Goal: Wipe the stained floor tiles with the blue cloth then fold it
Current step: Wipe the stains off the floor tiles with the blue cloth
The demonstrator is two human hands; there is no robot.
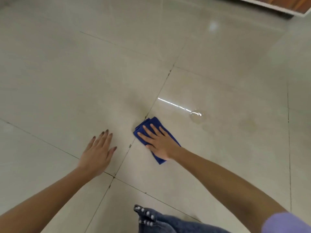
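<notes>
1. No brand, label or readable writing on anything in view.
2. Right hand: palm down, fingers spread, pressed flat on the blue cloth. Not pinching it, just bearing down. Arm reaches forward and left from the lower right corner, nearly straight; lilac sleeve at the shoulder end.
3. Left hand: palm flat on bare floor tiles, fingers extended and slightly fanned, thumb out to the right, dark nail polish. Holds nothing. Arm comes in from the lower left.
4. Blue cloth: folded into a narrow oblong, lying on the floor just right of a grout line, far corner touching that line near a dark speck. Its long axis runs diagonally, far-left to near-right. Hand covers its middle and near part; the far end and the near tip show.
5. Hands are near each other but apart, with the grout line between them.
6. Water puddle: on the same tile, right of the cloth, not touching it; a bright reflected streak runs into it. Faint brownish stain further right.
7. Denim knee with pearl studs at bottom centre.
</notes>
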